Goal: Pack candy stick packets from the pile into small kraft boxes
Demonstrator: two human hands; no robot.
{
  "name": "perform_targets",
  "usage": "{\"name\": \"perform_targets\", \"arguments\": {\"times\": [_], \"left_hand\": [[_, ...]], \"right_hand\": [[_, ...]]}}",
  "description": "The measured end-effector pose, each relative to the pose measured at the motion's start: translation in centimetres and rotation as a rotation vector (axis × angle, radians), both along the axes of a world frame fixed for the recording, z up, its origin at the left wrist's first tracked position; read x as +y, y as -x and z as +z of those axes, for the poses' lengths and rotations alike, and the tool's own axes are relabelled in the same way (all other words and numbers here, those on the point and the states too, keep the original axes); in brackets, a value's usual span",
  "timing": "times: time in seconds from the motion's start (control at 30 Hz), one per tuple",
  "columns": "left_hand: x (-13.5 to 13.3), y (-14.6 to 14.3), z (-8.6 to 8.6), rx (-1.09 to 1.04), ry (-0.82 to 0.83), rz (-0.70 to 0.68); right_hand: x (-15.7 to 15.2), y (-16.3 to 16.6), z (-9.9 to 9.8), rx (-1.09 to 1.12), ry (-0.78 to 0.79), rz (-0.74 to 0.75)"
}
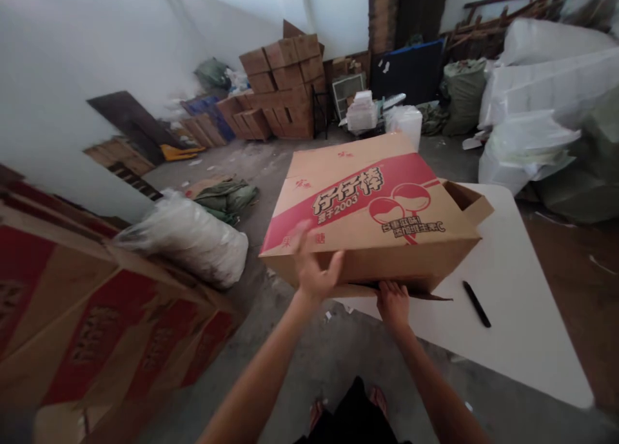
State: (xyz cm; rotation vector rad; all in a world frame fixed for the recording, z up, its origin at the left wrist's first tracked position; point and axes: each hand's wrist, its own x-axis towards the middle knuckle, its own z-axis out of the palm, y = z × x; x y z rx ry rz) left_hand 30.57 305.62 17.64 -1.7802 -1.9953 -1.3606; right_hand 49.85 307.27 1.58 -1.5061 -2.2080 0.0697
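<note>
A large brown cardboard box (348, 193) with a red printed band and lollipop pictures lies on the white table (522, 289), its left end jutting past the table edge. My left hand (314, 267) is at the box's near side with thumb and fingers spread, the fingertips slightly blurred; whether it touches the cardboard I cannot tell. At the lower near edge, my right hand (394, 305) has its fingers curled over a loose cardboard flap (430, 296). Another flap (476, 209) stands out at the box's right end. A black, slim pen-like or cutter-like tool (476, 303) rests on the table.
Printed cartons (116, 328) are stacked close on my left, beside a plastic-wrapped white bundle (193, 238). Farther back stand piled brown boxes (285, 86), a green sack (461, 96) and plastic-wrapped white packs (551, 86). Paper scraps lie on the floor.
</note>
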Motion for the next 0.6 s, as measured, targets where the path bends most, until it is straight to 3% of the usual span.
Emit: {"name": "perform_targets", "arguments": {"times": [0.07,0.1,0.2,0.27,0.37,0.6], "left_hand": [[-4.0,3.4,-5.1,-0.500,0.014,0.458],[-5.6,4.6,-7.7,-0.617,0.056,0.536],[-7.9,5.3,-14.0,-0.778,0.163,0.475],[-8.0,4.8,-16.3,-0.820,0.188,0.420],[-8.1,4.7,-17.5,-0.828,0.200,0.443],[-8.5,6.6,-17.0,-0.703,0.328,0.557]], "right_hand": [[0.0,0.0,-0.2,-0.017,-0.004,0.000],[0.0,-0.1,-0.3,-0.026,-0.009,0.000],[0.0,-0.2,-0.7,-0.058,-0.030,-0.008],[0.0,-0.3,-0.9,-0.080,-0.044,-0.026],[-0.1,-0.6,-1.2,-0.104,-0.076,-0.049],[-0.2,-1.3,-2.1,-0.136,-0.173,-0.039]]}}
